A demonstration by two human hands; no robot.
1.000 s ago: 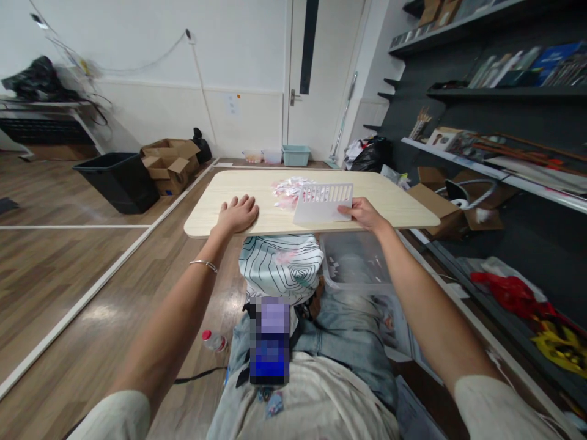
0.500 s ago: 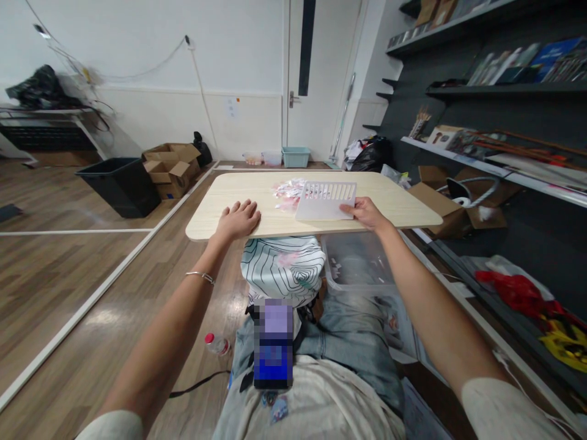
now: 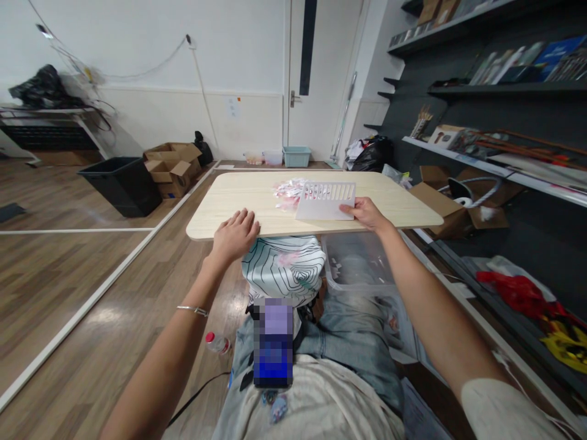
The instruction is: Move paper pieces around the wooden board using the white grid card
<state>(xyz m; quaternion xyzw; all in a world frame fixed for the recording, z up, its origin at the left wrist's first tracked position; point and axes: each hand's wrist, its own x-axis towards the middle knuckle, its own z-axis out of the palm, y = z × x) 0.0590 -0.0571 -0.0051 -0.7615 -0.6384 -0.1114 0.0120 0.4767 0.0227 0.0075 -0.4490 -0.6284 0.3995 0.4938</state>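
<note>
My right hand grips the lower right edge of a white plastic panel with a row of slanted slots. The panel stands tilted on the pale wooden tabletop. Behind and left of it lies a loose heap of small white and pink pieces, too small to make out, partly hidden by the panel. At the table's near left edge, my left hand rests flat, fingers stretched forward, holding nothing.
Below the table's near edge are a patterned cloth-covered seat and a clear plastic bin. A red-capped bottle is on the floor. A black bin and cardboard boxes stand left; loaded shelves line the right.
My left hand has slid back toward me to the table's near edge, and its forearm has lowered. My right hand and the white panel have stayed put.
</note>
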